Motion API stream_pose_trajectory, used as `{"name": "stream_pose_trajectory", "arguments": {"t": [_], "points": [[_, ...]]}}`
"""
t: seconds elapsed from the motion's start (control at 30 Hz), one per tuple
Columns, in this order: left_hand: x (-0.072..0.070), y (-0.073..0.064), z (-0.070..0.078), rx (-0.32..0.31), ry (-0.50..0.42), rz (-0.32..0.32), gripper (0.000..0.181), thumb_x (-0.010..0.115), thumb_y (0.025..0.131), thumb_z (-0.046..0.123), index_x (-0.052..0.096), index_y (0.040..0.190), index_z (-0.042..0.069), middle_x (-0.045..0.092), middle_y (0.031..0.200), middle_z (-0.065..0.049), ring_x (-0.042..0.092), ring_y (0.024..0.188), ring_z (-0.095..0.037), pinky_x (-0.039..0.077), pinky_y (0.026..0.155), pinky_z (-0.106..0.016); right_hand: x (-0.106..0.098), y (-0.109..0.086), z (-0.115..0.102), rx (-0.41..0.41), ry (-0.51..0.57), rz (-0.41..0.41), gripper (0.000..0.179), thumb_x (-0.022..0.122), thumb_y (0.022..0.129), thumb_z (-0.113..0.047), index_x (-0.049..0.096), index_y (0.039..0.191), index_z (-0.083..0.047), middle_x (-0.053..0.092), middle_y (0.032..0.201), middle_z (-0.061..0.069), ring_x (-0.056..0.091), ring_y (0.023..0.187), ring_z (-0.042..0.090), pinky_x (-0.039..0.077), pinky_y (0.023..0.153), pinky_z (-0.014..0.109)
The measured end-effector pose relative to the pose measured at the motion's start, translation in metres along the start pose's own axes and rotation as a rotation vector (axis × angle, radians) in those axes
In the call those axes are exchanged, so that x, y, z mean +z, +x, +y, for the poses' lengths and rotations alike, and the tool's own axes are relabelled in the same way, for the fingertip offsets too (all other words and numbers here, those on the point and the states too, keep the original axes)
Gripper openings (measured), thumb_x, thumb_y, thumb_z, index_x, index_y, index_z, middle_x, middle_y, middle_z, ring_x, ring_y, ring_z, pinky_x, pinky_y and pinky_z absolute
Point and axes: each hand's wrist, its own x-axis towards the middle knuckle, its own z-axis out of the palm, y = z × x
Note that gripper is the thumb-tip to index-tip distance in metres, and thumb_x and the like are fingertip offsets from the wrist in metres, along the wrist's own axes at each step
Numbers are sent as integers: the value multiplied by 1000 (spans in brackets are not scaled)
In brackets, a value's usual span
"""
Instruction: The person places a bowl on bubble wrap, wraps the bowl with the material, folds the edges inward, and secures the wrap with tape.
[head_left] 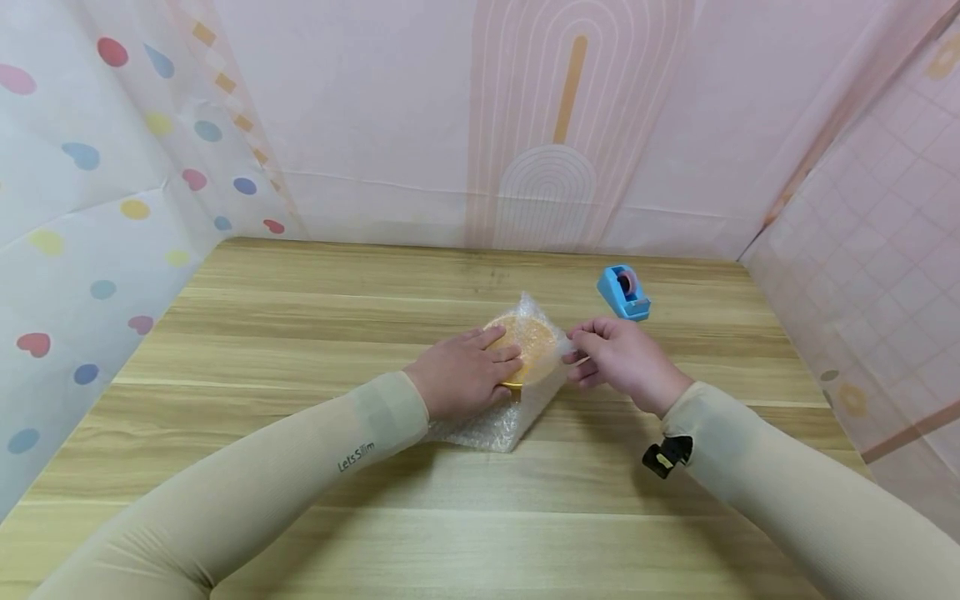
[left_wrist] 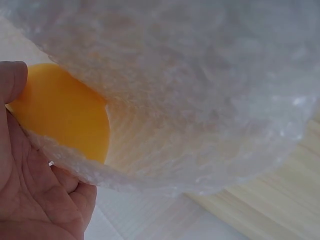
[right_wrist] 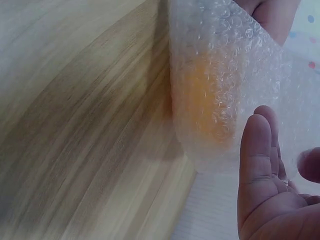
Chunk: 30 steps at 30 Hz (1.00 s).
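On the wooden table lies a round yellow dish [head_left: 535, 337], partly covered by clear bubble wrap [head_left: 480, 435]. My left hand [head_left: 463, 372] rests on top with its fingers spread over the dish and wrap. Smooth yellow surface of the dish [left_wrist: 67, 107] shows past the wrap edge in the left wrist view, close to the thumb. At the right corner of the wrap, my right hand [head_left: 626, 358] pinches its edge between thumb and fingers. The right wrist view has the bubble wrap [right_wrist: 227, 100] hanging beside that hand's fingers [right_wrist: 257, 145], with the dish showing blurred through it.
A blue tape dispenser [head_left: 624, 292] with a roll in it stands behind the right hand. The wooden table [head_left: 315, 292] is bordered by patterned cloth walls [head_left: 375, 125] at the back and on both sides.
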Motion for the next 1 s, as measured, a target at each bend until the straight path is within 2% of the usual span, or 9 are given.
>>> {"name": "stream_pose_trajectory", "arguments": {"t": [0.23,0.4,0.53,0.73,0.83,1.0], "points": [[-1,0,0,4,3,-19,59,39,113,47,41,163,17,36,171,0,22,163,-33,23,134,-48,3,3,-2,20,37,7,39,41,110,-14,56,141,5,71,125,23,74,82,13,65,77,28],[-1,0,0,5,17,-17,60,40,113,47,40,163,15,37,170,-1,22,163,-33,23,134,-48,4,4,-1,-33,-31,-15,38,49,109,-13,55,142,6,71,125,23,72,87,14,66,84,32],[-1,0,1,0,11,-12,59,40,113,46,41,163,14,39,170,-1,23,163,-33,23,134,-47,5,6,0,-61,-74,0,39,53,110,-16,55,142,5,72,122,21,72,89,17,66,90,39],[-1,0,1,-13,-7,-22,59,40,113,45,41,163,13,39,169,-2,23,163,-33,23,134,-47,6,7,-1,-85,-100,34,48,58,108,-16,40,147,3,74,118,22,75,96,24,65,93,45],[-2,0,1,-18,-13,-30,59,39,113,45,41,163,13,39,170,-2,22,163,-33,23,135,-47,8,5,-1,-111,-131,56,45,61,107,-16,38,141,2,74,115,21,73,100,25,64,92,42],[-1,1,0,-19,-26,-23,59,40,112,45,43,162,13,39,169,-2,21,163,-34,23,134,-48,14,2,3,-250,-294,116,18,64,104,-8,57,118,0,73,111,16,68,100,25,60,86,35]]}}
